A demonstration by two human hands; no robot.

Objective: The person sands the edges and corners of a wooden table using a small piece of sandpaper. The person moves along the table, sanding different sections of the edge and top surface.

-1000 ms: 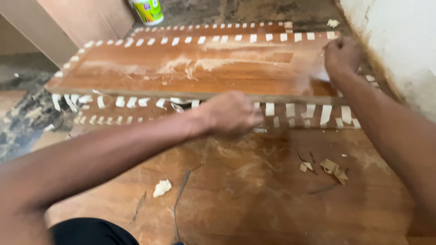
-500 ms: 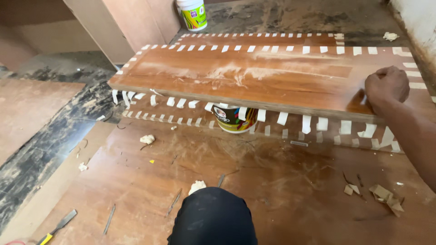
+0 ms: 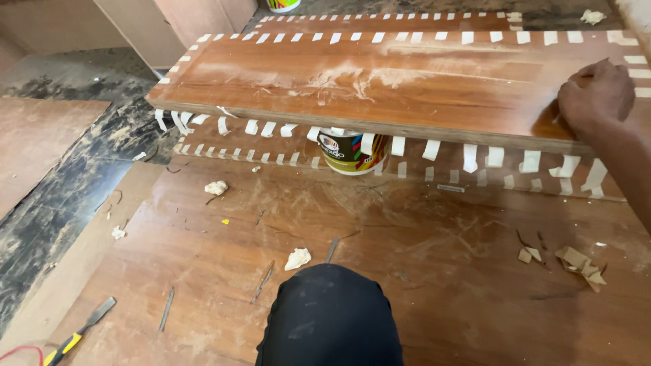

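A long brown laminated board (image 3: 380, 88) lies raised across the floor, its edges lined with short strips of white tape. My right hand (image 3: 595, 95) rests near the board's right end, fingers curled and pressed down on the surface; whether it holds something small underneath I cannot tell. My left hand is out of view. Beneath the board's front edge stands a white printed tub (image 3: 352, 152), propping it up. My knee in black cloth (image 3: 330, 318) fills the bottom centre.
A larger brown board (image 3: 420, 244) lies under me, strewn with crumpled tape bits (image 3: 297, 258), veneer scraps (image 3: 576, 261) and thin slivers. A yellow-handled chisel (image 3: 80, 331) lies bottom left. Another tub (image 3: 283, 4) stands at the far edge, beside a cabinet corner (image 3: 169, 27).
My left arm, stretched over the board's front edge a second ago, has withdrawn out of view. The view has shifted left and closer; my right hand stays on the board's right end.
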